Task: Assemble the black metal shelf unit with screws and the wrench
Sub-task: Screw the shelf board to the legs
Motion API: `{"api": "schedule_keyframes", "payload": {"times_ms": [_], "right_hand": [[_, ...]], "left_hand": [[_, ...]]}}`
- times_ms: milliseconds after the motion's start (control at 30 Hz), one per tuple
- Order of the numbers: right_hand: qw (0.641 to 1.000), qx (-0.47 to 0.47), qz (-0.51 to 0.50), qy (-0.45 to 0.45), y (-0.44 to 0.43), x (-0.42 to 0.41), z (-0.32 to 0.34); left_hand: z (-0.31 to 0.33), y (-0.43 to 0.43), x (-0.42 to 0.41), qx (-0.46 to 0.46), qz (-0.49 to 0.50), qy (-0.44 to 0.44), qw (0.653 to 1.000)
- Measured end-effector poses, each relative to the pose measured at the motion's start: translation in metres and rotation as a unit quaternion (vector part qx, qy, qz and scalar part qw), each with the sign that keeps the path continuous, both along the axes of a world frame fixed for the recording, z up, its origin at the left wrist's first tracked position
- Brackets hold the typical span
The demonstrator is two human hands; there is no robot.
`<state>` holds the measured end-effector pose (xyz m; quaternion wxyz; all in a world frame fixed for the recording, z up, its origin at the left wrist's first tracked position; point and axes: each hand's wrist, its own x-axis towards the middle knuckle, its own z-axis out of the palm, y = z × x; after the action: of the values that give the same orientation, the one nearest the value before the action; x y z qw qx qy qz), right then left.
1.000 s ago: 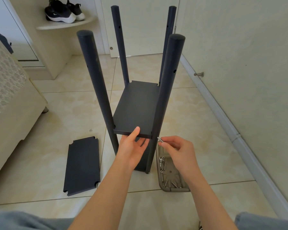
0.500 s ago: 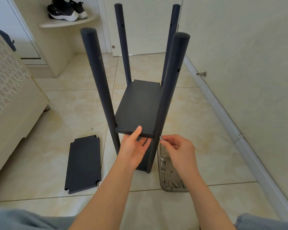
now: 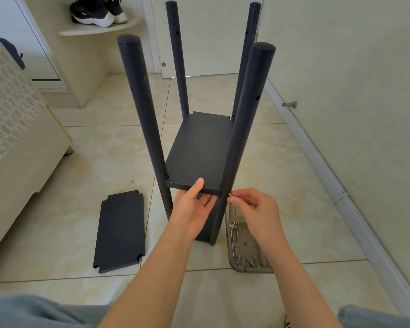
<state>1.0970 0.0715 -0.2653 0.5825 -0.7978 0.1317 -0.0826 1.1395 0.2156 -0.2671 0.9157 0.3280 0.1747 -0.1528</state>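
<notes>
The black shelf unit stands on the tiled floor with its round posts pointing up. A black shelf panel (image 3: 199, 147) sits between the posts. My left hand (image 3: 192, 207) holds the panel's near edge, thumb on top and fingers underneath. My right hand (image 3: 253, 209) pinches a silver screw (image 3: 230, 195) and keeps its tip against the near right post (image 3: 242, 129), level with the panel. A second loose black panel (image 3: 120, 230) lies flat on the floor to the left. No wrench shows.
A grey tray (image 3: 246, 268) with several silver screws lies on the floor under my right hand. A cream sofa (image 3: 14, 143) stands on the left, a wall with a baseboard runs on the right. Black shoes (image 3: 95, 10) sit on a corner shelf.
My right hand has brought the screw from slightly off the near right post up against it. My left hand keeps its hold on the panel's edge.
</notes>
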Motion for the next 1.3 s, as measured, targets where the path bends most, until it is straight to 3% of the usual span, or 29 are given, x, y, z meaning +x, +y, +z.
{"api": "schedule_keyframes", "payload": {"times_ms": [167, 433, 733, 1067, 1300], "right_hand": [[0.997, 0.077, 0.005, 0.019, 0.000, -0.002, 0.001], [0.998, 0.068, -0.003, 0.010, -0.001, -0.002, 0.001], [0.999, -0.035, -0.029, -0.004, 0.006, -0.005, 0.003], [0.999, 0.018, -0.038, -0.002, 0.009, -0.008, 0.004], [0.999, -0.016, -0.049, -0.003, 0.010, -0.007, 0.005]], "left_hand": [[0.000, 0.000, -0.001, -0.001, -0.001, -0.002, 1.000], [0.000, 0.000, 0.000, -0.001, -0.002, 0.002, 1.000], [-0.003, 0.000, 0.001, -0.001, 0.004, 0.002, 1.000], [-0.001, 0.000, 0.003, -0.012, 0.005, -0.005, 1.000], [-0.001, 0.001, 0.004, 0.011, 0.009, -0.005, 1.000]]}}
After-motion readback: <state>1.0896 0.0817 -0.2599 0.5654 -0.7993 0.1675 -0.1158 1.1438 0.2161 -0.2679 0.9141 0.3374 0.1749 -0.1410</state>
